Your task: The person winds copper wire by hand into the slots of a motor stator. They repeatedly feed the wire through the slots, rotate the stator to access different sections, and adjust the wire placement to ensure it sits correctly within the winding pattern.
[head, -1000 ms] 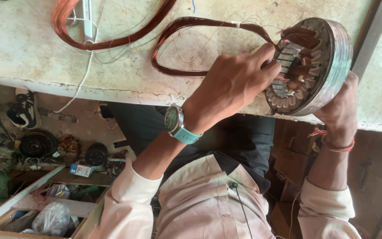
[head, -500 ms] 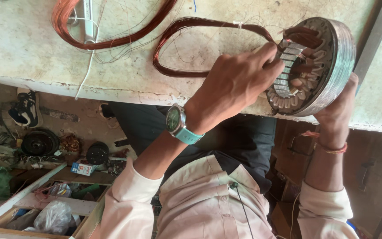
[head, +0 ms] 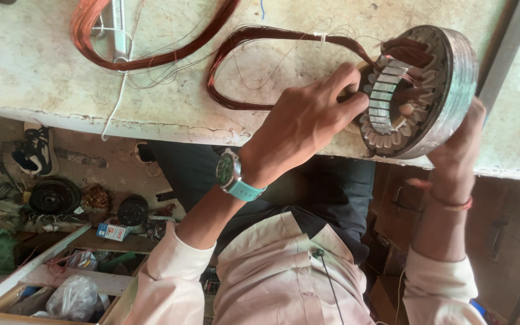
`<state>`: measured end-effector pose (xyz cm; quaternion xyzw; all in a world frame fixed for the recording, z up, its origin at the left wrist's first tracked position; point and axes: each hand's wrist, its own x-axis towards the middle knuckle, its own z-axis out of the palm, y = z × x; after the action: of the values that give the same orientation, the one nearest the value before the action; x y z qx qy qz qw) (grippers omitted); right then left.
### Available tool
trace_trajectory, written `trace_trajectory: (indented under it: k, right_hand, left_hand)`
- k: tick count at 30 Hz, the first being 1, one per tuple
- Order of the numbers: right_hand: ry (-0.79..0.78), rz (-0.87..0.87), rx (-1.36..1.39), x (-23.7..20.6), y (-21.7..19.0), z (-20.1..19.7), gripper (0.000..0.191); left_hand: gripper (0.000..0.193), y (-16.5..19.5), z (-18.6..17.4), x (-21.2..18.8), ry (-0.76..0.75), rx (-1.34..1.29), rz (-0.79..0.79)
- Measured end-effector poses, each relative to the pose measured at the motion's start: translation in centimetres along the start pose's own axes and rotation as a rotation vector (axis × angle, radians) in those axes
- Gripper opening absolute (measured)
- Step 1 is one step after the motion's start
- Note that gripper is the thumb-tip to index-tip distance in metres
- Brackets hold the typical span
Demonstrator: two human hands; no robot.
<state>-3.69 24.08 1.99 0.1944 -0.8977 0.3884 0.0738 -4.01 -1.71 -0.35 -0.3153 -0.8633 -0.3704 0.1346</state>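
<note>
While the right hand grips the stator at the bench edge, the left hand pinches its windings.

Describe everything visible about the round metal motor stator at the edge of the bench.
The round grey metal motor stator is a thick ring of stacked steel, its inner teeth lined with pale slot insulation. It stands tilted on its rim at the edge of the worn pale workbench. Dark reddish copper wire coil runs from the bench into its upper slots. The left hand presses its fingers into the bore, and the right hand props the outer rim from below.
</note>
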Motion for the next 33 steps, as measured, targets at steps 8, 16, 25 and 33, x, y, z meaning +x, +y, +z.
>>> trace_trajectory:
  k: [8, 16, 25, 33]
  right_hand:
    - [0.278, 0.127, 0.069, -3.0, 1.1, 3.1, 0.051]
    - [0.241, 0.219, 0.172, -2.9, 2.4, 3.1, 0.047]
    - [0.175, 0.281, 0.262, 0.7, -2.5, 3.3, 0.04]
    - [0.168, 0.191, 0.08, -1.6, 1.1, 5.0, 0.039]
  left_hand:
    - [0.034, -0.4, -1.6, -1.4, -0.052, 0.138, 0.066]
    - [0.054, -0.6, -1.7, -3.3, -0.073, 0.098, 0.045]
    - [0.024, -4.3, -7.9, -8.5, -0.123, 0.197, -0.07]
    - [0.021, -4.5, -9.8, -8.9, -0.12, 0.066, -0.198]
